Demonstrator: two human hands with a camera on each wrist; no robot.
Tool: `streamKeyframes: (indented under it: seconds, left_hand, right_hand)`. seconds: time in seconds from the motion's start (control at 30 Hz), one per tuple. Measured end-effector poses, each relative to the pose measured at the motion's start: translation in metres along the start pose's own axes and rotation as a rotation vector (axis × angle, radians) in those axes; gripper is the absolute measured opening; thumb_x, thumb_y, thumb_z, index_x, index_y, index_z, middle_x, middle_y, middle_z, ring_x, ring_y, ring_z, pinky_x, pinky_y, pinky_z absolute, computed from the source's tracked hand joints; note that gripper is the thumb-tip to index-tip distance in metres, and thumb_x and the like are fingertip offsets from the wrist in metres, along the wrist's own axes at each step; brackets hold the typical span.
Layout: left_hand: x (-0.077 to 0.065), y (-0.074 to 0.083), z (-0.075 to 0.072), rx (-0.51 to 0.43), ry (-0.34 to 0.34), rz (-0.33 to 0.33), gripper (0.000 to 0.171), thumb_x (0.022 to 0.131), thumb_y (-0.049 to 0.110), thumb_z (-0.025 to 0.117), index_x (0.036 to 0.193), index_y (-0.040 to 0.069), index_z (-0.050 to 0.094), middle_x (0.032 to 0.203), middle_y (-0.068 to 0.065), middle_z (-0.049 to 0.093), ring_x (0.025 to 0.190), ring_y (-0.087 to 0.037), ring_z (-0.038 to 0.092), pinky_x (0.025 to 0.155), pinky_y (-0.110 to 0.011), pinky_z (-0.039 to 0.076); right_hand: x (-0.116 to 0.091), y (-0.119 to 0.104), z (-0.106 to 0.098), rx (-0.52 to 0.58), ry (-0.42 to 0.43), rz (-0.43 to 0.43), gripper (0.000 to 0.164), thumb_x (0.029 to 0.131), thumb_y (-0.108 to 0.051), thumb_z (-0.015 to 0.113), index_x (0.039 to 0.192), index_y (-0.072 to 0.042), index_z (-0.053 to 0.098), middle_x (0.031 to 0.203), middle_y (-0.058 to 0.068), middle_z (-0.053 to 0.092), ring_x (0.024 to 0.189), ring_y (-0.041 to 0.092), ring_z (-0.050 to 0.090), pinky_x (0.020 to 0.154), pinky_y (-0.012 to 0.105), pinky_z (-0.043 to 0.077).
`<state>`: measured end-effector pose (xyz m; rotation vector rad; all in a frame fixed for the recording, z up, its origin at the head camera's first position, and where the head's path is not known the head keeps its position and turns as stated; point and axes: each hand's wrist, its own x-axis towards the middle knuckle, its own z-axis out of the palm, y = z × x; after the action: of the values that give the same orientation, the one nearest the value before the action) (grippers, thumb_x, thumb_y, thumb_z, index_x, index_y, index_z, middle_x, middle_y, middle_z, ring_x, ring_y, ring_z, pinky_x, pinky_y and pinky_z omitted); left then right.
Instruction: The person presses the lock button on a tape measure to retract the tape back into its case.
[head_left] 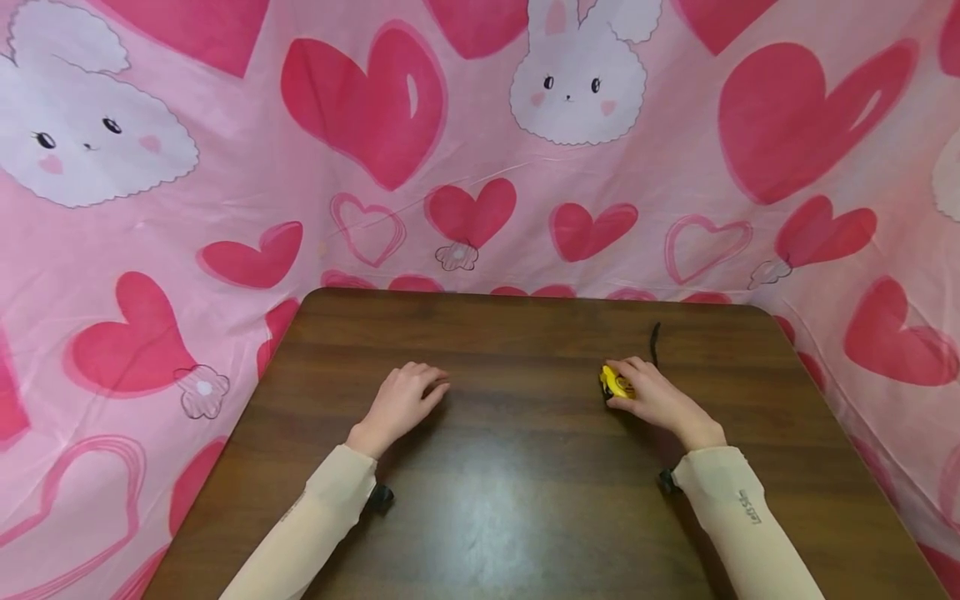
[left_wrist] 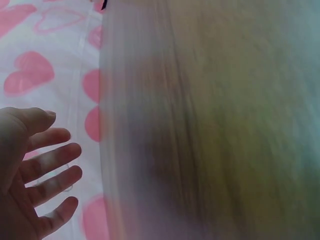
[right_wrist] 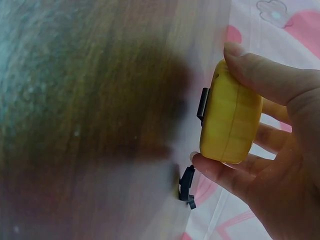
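My right hand (head_left: 660, 402) grips a yellow tape measure (head_left: 617, 383) on the right side of the table. In the right wrist view the thumb lies across one end of the yellow case (right_wrist: 232, 117) and fingertips touch the other end. A black clip (right_wrist: 203, 105) sticks out from its side. Just beyond the hand, a thin black strap (head_left: 655, 343) shows; whether it joins the tape measure is hidden. My left hand (head_left: 401, 402) is over the left half of the table, holding nothing. Its fingers (left_wrist: 55, 162) are spread and slightly bent in the left wrist view.
A brown wood-grain table (head_left: 480, 483) with rounded far corners spans the space below both hands. Pink cloth (head_left: 487, 150) printed with hearts and rabbits hangs behind and along both sides, close to the table's edges.
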<state>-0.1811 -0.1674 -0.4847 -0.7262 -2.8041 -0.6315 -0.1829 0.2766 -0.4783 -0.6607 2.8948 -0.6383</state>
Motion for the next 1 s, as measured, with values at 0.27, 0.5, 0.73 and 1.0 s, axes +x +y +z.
streamKeyframes:
  seconds: [0.27, 0.5, 0.73, 1.0]
  left_hand:
    - [-0.003, -0.005, -0.002, 0.014, 0.004, -0.02, 0.022, 0.097, 0.022, 0.076, 0.115, 0.01, 0.079, 0.109, -0.005, 0.077, 0.102, -0.029, 0.068, 0.09, -0.051, 0.054]
    - [-0.005, -0.005, -0.004, 0.0, -0.005, -0.039, 0.023, 0.098, 0.022, 0.075, 0.117, 0.01, 0.078, 0.112, -0.006, 0.077, 0.104, -0.029, 0.067, 0.091, -0.051, 0.054]
    - [-0.013, -0.008, -0.007, -0.006, 0.018, -0.038, 0.025, 0.098, 0.023, 0.075, 0.119, 0.01, 0.077, 0.116, -0.008, 0.076, 0.11, -0.031, 0.066, 0.095, -0.054, 0.052]
    - [-0.023, -0.009, -0.014, 0.017, 0.057, -0.091, 0.041, 0.099, 0.029, 0.072, 0.134, 0.008, 0.07, 0.14, -0.016, 0.065, 0.133, -0.038, 0.054, 0.104, -0.061, 0.045]
  right_hand:
    - [-0.005, 0.004, 0.003, 0.0, -0.005, 0.022, 0.068, 0.094, -0.027, 0.08, 0.146, 0.007, 0.051, 0.132, 0.027, 0.056, 0.115, 0.042, 0.054, 0.104, 0.063, 0.046]
    - [-0.006, 0.003, 0.003, 0.003, -0.001, 0.042, 0.069, 0.093, -0.03, 0.08, 0.145, 0.005, 0.052, 0.133, 0.027, 0.056, 0.116, 0.041, 0.054, 0.105, 0.063, 0.046]
    - [-0.017, -0.001, 0.003, 0.007, 0.078, 0.034, 0.067, 0.095, -0.027, 0.078, 0.147, 0.005, 0.05, 0.14, 0.031, 0.049, 0.126, 0.048, 0.049, 0.107, 0.067, 0.041]
    - [-0.038, -0.016, 0.002, -0.007, 0.31, -0.006, 0.044, 0.099, -0.015, 0.071, 0.139, 0.002, 0.059, 0.14, 0.025, 0.055, 0.129, 0.045, 0.05, 0.107, 0.068, 0.041]
